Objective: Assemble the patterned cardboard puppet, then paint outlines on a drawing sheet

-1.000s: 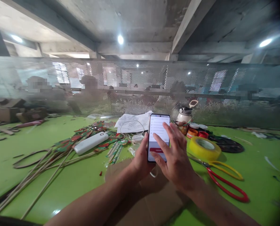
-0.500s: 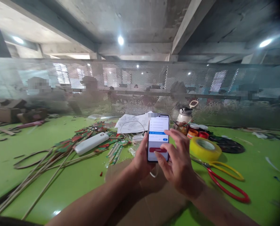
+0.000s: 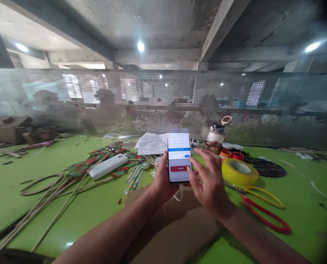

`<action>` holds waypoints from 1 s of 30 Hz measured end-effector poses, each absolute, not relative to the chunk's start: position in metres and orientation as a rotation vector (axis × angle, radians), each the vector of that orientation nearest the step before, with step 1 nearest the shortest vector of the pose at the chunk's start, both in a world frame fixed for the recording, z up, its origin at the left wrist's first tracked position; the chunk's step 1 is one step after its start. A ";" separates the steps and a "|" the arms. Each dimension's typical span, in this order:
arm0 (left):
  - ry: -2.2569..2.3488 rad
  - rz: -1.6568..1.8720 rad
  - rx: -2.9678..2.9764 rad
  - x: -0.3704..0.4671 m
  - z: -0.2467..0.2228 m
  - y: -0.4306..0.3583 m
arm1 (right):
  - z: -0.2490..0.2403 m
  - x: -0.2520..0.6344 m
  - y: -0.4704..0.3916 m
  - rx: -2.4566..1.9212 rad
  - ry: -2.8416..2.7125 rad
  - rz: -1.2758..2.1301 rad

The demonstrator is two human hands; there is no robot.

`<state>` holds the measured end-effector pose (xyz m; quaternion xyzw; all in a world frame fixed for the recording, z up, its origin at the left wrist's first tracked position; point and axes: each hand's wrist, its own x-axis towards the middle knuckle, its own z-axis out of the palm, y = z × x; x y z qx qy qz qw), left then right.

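A smartphone (image 3: 179, 176) with a lit screen is held upright in my left hand (image 3: 163, 181), its thumb along the left edge. On the screen are a blue bar, a small blue button and a wide red button. A white cable (image 3: 177, 198) hangs from the phone's lower end. My right hand (image 3: 208, 181) hovers at the phone's right side with its fingers spread and slightly bent. Its index fingertip is close to the small blue button; whether it touches the glass I cannot tell. Beneath both hands lies a sheet of brown cardboard (image 3: 177, 234).
Right of my hands are a yellow tape roll (image 3: 240, 172), scissors (image 3: 266, 209), paint jars (image 3: 237, 156) and a white bottle (image 3: 216, 134). To the left lie a white power bank (image 3: 108, 167), thin sticks (image 3: 46, 194) and green-red cutouts (image 3: 83, 165). A perforated screen (image 3: 158, 99) stands behind, people beyond it.
The phone and my left hand have shifted a little to the left and up. My right hand's fingers have moved off from over the screen toward its right edge.
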<state>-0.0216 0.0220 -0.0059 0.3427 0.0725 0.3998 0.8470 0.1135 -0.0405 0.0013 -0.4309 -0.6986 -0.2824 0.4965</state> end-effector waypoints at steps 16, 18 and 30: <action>0.175 0.809 0.758 -0.023 -0.008 0.025 | 0.004 0.112 -0.042 -1.057 -1.642 -0.598; 0.185 0.818 0.751 -0.023 -0.008 0.025 | 0.005 0.113 -0.042 -1.056 -1.612 -0.566; 0.106 0.766 0.818 -0.024 -0.008 0.026 | -0.003 0.117 -0.033 -1.055 -1.453 -0.161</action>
